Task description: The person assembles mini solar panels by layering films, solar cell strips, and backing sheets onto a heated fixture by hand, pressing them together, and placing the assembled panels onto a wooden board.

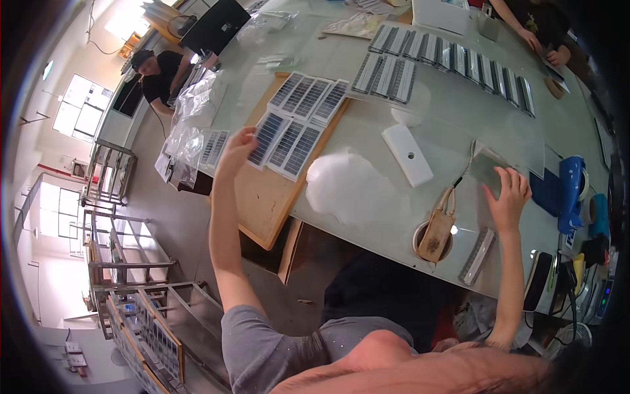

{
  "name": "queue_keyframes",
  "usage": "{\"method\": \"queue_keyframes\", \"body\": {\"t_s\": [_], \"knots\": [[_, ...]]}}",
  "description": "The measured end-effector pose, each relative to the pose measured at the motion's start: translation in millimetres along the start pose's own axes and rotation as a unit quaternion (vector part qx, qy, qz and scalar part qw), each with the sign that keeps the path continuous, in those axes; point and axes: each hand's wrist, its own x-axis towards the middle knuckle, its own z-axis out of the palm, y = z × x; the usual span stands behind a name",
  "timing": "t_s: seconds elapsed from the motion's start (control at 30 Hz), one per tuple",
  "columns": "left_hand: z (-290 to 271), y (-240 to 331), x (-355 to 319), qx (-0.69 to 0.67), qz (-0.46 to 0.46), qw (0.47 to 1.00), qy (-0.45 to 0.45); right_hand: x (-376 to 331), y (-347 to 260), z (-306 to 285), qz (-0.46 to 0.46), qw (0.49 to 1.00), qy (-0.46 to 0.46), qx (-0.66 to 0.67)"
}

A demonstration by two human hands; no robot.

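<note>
At the left, my left hand [237, 152] has its fingers curled at the outer edge of a dark-blue striped panel [268, 132], seemingly pinching it. That panel is beside several similar grey-striped panels [295, 148] with white borders, laid in two rows on a wooden board [262, 203]. My right hand [510, 200] hovers over the right part of the table, thumb and fingers apart, nothing visible between them. Close to it are a corded tan block [434, 238] resting over a round holder, and a clear ruler-like strip [477, 257].
A white box-like block with a hole [407, 156] lies mid-table near a white round sheet [348, 187]. Rows of striped panels [453, 59] stretch across the far side. A blue tape dispenser [572, 194] stands right. Co-workers sit far left [167, 82] and far right [538, 26].
</note>
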Motion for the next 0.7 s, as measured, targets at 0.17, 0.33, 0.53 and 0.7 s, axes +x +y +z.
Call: {"method": "queue_keyframes", "body": {"t_s": [0.17,0.33,0.53,0.7], "knots": [[-50.3,-36.5,54.4,0.038,-0.088,0.995,0.034,11.7,4.2,8.6,-0.036,0.999,0.000,-0.012],[-34.4,-73.1,83.3,0.092,-0.066,0.990,0.087,21.4,15.2,-2.1,-0.065,0.997,-0.014,0.025],[-2.0,-72.8,71.0,0.456,0.063,0.864,0.203,45.6,45.5,-13.1,0.087,0.960,-0.023,0.264],[142.0,43.1,-10.2,0.330,0.353,0.862,0.156,58.6,59.7,-43.6,0.137,0.906,0.013,0.401]]}}
